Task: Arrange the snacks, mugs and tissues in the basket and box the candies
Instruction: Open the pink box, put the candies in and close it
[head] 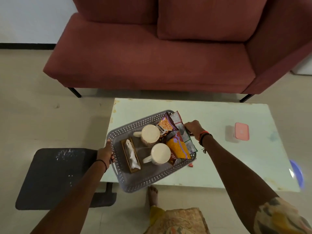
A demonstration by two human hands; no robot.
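Left hand [105, 154] grips the left end of the basket [148, 182], fingers curled round the rim; right hand [193, 128] grips the right end. The basket is at frame centre, its lower corner past the table [219, 166] edge. Inside: tissues [132, 155] left, mugs [150, 135] middle, snacks [179, 146] right. Box [240, 134] stands at right; a red candy [190, 165] lies beside the basket.

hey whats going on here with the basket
A person grips the grey perforated plastic basket at both ends, left hand and right hand, overhanging the pale table's near edge. Inside sit two cream mugs, a wooden tissue holder and snack packets. A pink-lidded clear box stands apart on the right.
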